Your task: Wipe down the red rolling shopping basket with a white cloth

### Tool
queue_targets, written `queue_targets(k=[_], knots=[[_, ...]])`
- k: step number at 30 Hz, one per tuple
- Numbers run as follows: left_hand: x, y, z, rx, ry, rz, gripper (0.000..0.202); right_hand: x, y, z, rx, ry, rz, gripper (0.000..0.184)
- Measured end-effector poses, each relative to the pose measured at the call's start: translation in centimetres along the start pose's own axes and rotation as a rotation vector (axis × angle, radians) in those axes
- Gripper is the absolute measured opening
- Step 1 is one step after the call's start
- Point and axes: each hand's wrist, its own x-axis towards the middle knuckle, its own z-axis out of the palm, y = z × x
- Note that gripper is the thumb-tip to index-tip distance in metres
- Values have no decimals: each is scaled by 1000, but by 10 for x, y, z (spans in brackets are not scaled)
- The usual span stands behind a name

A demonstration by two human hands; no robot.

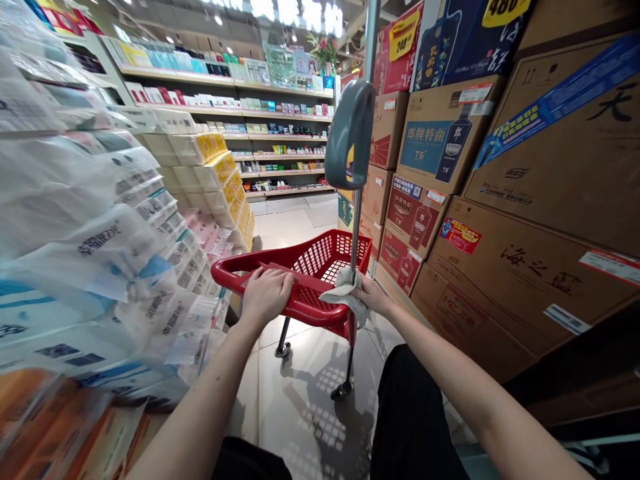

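Observation:
A red plastic shopping basket (320, 257) on small wheels stands on the floor in front of me. My left hand (266, 293) lies closed over the near rim of the basket. My right hand (371, 295) pinches a pale cloth (345, 293) against the foot of the basket's metal pull pole (356, 230). The pole rises to a grey handle grip (350, 137) at the top. Nothing shows inside the basket.
Wrapped tissue packs (100, 247) are stacked high on the left. Brown liquor cartons (525, 200) form a wall on the right. A tiled aisle (295, 223) runs ahead to shelves of goods (260, 107). My dark-clothed knees (410, 413) are low in view.

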Motion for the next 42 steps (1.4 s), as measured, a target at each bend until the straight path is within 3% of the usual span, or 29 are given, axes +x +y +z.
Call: queue_targets(k=[5, 9, 16, 22, 25, 34, 37, 42], knots=[[3, -1, 2, 12, 1, 7, 40, -4, 2, -7, -218, -46, -114, 30], [3, 1, 1, 0, 7, -10, 39, -14, 2, -8, -241, -43, -165, 37], [-1, 6, -1, -3, 40, -40, 40, -25, 8, 24, -190, 205, -84, 36], [-1, 9, 1, 10, 55, -38, 42, 10, -34, 30, -174, 408, -30, 34], [-1, 10, 2, 19, 63, -39, 43, 21, -46, 30, -170, 513, -71, 33], [-4, 14, 0, 3, 93, -38, 41, -6, -5, 36, -192, 410, 58, 33], [-4, 15, -1, -3, 99, -44, 43, 8, -20, 31, -140, 476, 34, 37], [-4, 15, 0, 7, 99, -40, 42, 54, -76, 8, -141, 625, -82, 42]])
